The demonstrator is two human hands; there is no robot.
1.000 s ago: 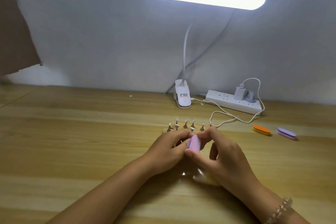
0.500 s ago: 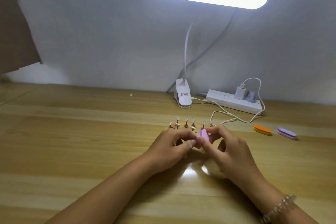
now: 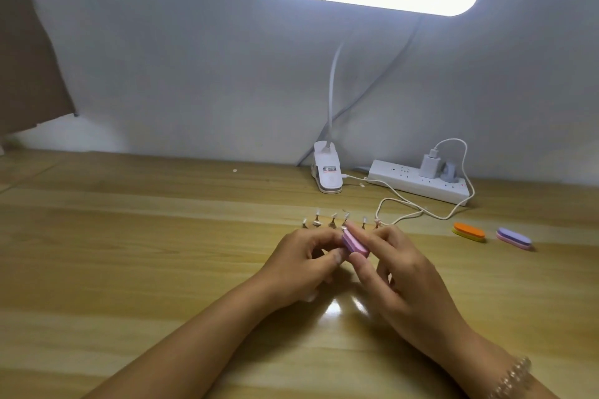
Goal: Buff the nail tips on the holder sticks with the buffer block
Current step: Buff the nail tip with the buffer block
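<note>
- Head view: right hand (image 3: 398,272) fingers clamp the pink oblong foam buffer block (image 3: 355,242), which lies flatter than a second ago, its far end at a small clear nail tip (image 3: 344,227).
- Left hand (image 3: 301,261) fingers stay curled beside it, their hold hidden; buffing strokes seem under way.

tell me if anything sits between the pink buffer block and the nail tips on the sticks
Nothing visible does. The right hand pinches the buffer block, whose far end lies right at the nail tips; the left hand sits beside it, not between.
</note>
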